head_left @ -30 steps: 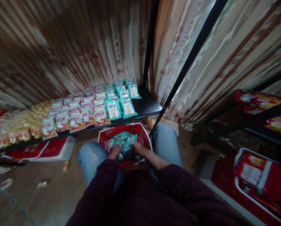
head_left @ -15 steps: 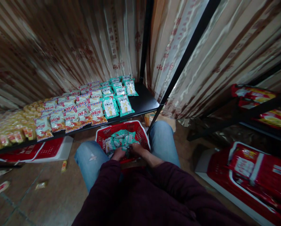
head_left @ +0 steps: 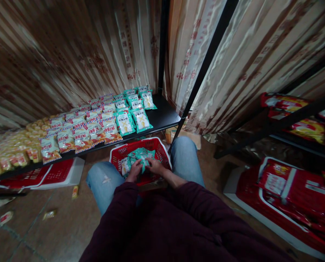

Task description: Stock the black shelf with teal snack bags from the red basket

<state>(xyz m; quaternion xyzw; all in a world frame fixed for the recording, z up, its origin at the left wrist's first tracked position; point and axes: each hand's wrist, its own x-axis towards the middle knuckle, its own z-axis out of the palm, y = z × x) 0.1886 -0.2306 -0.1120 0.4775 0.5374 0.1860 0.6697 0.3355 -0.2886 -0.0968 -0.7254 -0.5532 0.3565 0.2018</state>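
Observation:
Between my knees stands a red basket (head_left: 164, 153) with a white rim, holding several green-and-white snack bags (head_left: 125, 166). Over it, my left hand (head_left: 134, 170) and my right hand (head_left: 156, 167) are closed on a green snack bag (head_left: 144, 162), one hand at each side. Their fingertips are small and partly hidden against the bags. In front of the basket, rows of matching green bags (head_left: 142, 120) stand on the black shelf (head_left: 165, 112), beside white bags with red lettering (head_left: 82, 137).
Small yellow packets (head_left: 15, 158) crowd the shelf's left part. A black post (head_left: 203, 76) rises by my right knee. Another red basket (head_left: 56, 173) lies under the shelf, and one with red packages (head_left: 301, 189) stands at right. Loose packets (head_left: 50, 214) lie on the floor.
Both hands have risen slightly from deeper in the basket, with a green bag between them. The whole view has shifted a little.

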